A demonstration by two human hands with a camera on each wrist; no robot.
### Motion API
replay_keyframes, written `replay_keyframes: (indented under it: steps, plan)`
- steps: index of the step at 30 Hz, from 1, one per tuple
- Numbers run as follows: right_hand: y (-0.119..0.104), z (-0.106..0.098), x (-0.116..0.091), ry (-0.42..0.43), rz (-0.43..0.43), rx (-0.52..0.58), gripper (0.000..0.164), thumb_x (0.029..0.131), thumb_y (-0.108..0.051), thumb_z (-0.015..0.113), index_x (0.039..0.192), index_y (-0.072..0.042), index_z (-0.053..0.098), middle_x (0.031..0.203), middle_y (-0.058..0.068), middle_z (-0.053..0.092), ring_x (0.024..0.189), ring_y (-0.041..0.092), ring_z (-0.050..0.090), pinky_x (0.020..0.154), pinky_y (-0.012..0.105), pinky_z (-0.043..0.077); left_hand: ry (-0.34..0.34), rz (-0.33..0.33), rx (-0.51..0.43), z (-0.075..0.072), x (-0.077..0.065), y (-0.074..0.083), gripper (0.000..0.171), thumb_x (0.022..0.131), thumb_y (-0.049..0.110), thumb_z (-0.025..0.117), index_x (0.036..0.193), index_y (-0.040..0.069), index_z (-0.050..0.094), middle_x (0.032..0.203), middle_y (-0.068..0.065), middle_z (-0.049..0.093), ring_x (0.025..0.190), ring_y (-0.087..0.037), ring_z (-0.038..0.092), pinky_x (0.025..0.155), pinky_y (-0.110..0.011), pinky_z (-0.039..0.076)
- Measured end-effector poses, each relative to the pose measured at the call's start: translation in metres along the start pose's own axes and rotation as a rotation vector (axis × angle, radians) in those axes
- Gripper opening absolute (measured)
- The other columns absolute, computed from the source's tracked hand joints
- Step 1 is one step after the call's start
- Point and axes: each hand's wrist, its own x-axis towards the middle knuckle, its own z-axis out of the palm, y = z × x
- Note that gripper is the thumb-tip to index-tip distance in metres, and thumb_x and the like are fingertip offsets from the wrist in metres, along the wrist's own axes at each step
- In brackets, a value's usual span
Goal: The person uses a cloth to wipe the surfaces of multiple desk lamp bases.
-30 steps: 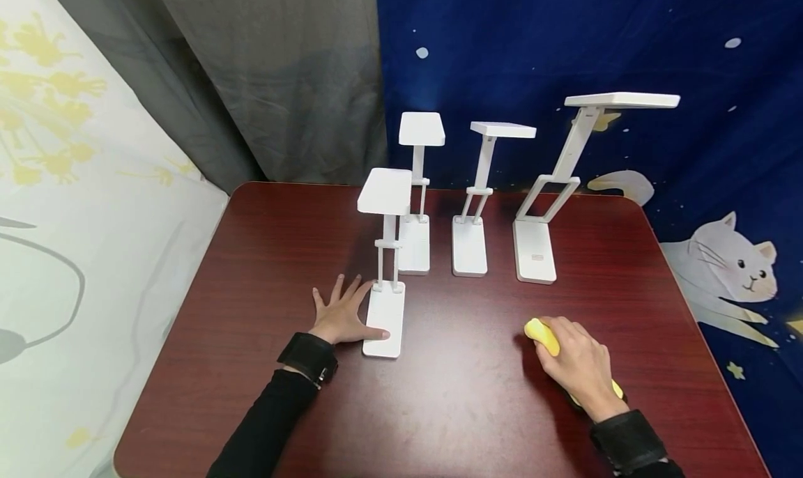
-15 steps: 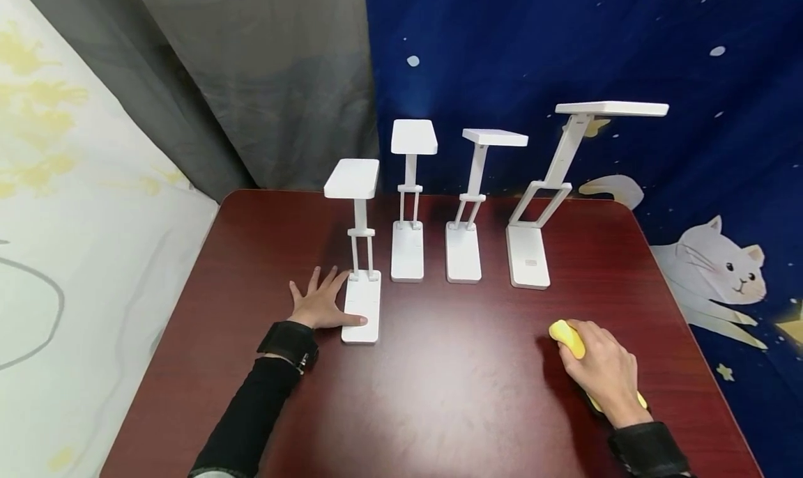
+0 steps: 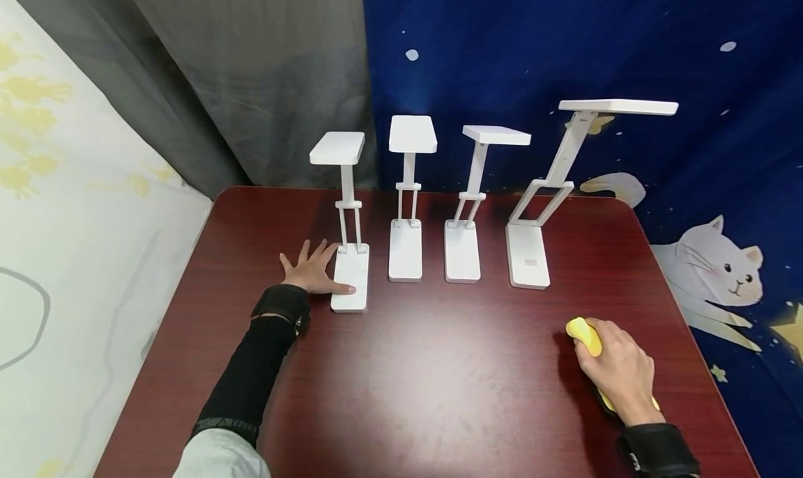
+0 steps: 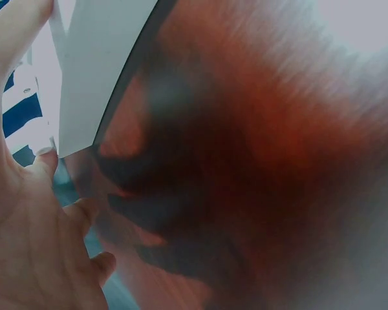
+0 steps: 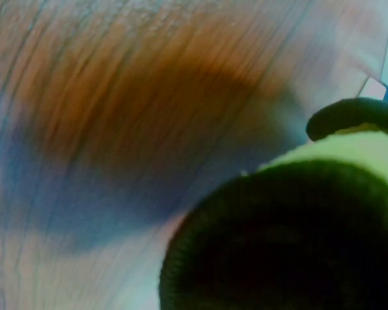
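Farthest left of the row, a white desk lamp (image 3: 351, 276) stands upright on its flat base. My left hand (image 3: 309, 274) is beside it with fingers spread and straight; the thumb lies across the top of the base, and the index finger reaches its back left edge. In the left wrist view the fingers are next to the white base (image 4: 107, 58). At the right, my right hand (image 3: 617, 363) grips a yellow thing (image 3: 585, 335) with a rounded end and a dark underside, low over the tabletop. Its exact kind is mostly hidden by the hand; the right wrist view is blurred and dark.
White desk lamps stand unfolded to the right: one near the middle (image 3: 406, 251), another beside it (image 3: 462, 255), and a taller one (image 3: 528, 258). All stand on the glossy reddish-brown table (image 3: 439, 394). A grey curtain (image 3: 263, 81) and blue curtain (image 3: 502, 46) hang behind.
The leftmost lamp has slid left and back with my left hand, so it now stands beside the second lamp rather than in front. My right hand has shifted right with the yellow thing.
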Motion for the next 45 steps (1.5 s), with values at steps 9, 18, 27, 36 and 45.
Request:
replay_keyframes:
  steps: [9,18,27,36,45]
  plan:
    - [0.004,-0.003,-0.005,-0.018,0.019,-0.001,0.041,0.075,-0.009,0.078,0.113,0.001,0.069,0.098,0.025,0.072,0.076,0.043,0.066,0.051,0.061,0.049,-0.007,-0.036,-0.002,-0.015,0.019,-0.002,0.116,0.083,0.060,0.077,0.170,0.019,0.012,0.178,-0.014,0.004,0.162,-0.045,-0.011,0.116,-0.082,-0.014]
    - [0.003,-0.005,-0.004,-0.021,0.039,0.006,0.041,0.076,-0.011,0.078,0.114,0.000,0.069,0.101,0.024,0.071,0.073,0.044,0.066,0.049,0.059,0.047,-0.017,-0.074,0.011,-0.022,0.033,-0.010,0.117,0.083,0.060,0.078,0.170,0.019,0.010,0.177,-0.015,0.002,0.161,-0.046,-0.012,0.115,-0.083,-0.014]
    - [0.006,0.003,0.000,-0.041,0.061,0.002,0.044,0.078,-0.014,0.080,0.117,0.001,0.067,0.101,0.025,0.069,0.069,0.040,0.064,0.046,0.048,0.043,0.022,-0.092,0.026,-0.019,0.022,-0.002,0.114,0.086,0.056,0.077,0.169,0.015,0.012,0.177,-0.016,0.004,0.162,-0.045,-0.007,0.117,-0.082,-0.012]
    - [0.010,0.013,-0.004,-0.149,0.158,-0.015,0.050,0.085,-0.020,0.076,0.126,0.006,0.060,0.105,0.030,0.064,0.077,0.046,0.062,0.049,0.056,0.045,0.116,-0.075,0.022,-0.012,-0.010,0.005,0.103,0.095,0.052,0.067,0.169,0.010,0.010,0.177,-0.018,0.002,0.163,-0.044,-0.004,0.117,-0.082,-0.009]
    - [0.008,0.024,0.002,-0.218,0.160,-0.048,0.052,0.091,-0.022,0.067,0.131,0.007,0.052,0.112,0.030,0.053,0.092,0.050,0.056,0.056,0.067,0.047,0.218,-0.055,-0.044,-0.009,-0.057,0.004,0.087,0.104,0.041,0.059,0.167,0.003,0.013,0.176,-0.022,0.003,0.162,-0.047,0.000,0.119,-0.082,0.000]
